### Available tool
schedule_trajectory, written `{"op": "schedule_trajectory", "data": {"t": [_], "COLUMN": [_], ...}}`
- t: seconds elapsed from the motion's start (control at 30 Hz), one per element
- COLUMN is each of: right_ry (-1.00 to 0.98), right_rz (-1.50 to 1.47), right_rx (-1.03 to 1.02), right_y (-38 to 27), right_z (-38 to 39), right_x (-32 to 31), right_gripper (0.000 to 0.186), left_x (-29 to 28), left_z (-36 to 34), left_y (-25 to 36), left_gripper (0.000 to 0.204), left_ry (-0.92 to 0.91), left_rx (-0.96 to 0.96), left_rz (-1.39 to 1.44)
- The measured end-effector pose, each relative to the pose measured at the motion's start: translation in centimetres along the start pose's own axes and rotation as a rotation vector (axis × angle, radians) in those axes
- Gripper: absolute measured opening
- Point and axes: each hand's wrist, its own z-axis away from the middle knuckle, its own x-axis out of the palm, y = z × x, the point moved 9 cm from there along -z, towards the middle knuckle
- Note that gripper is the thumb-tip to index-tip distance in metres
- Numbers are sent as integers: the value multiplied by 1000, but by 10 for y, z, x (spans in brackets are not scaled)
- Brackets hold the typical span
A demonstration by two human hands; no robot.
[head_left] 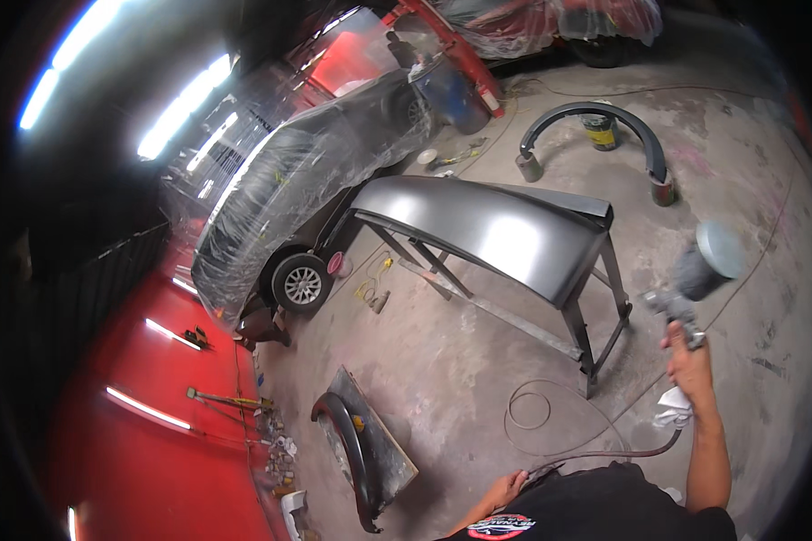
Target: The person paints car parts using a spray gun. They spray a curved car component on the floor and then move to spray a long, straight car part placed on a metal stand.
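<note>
My right hand is closed around the handle of a spray gun, raised at the right. The gun's dark cup with a pale round lid is tilted and a little blurred. A crumpled white cloth hangs below that hand by the wrist. An air hose curves from there toward my waist, where my left hand is closed on it, partly hidden by my shirt. Left of the gun, apart from it, a shiny silver-grey car body panel lies on a metal stand.
A dark curved wheel-arch trim rests on several cans beyond the stand. Another dark trim lies on a board at lower left. A plastic-wrapped car stands at left. Loose hose loops lie on the floor by the stand.
</note>
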Motion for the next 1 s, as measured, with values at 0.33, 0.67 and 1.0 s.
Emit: {"op": "schedule_trajectory", "data": {"t": [0.33,0.67,1.0], "right_ry": [723,886,588], "right_rz": [-424,-360,-247], "right_rx": [14,106,-147], "right_y": [96,114,-36], "right_z": [63,142,55], "right_x": [2,139,410], "right_gripper": [40,55,52], "left_x": [-81,-145,-305], "left_z": [-44,-56,-114], "left_y": [-120,-332,-352], "left_gripper": [52,54,47], "left_ry": [94,-30,204], "left_rx": [52,78,47], "left_rz": [25,225,382]}}
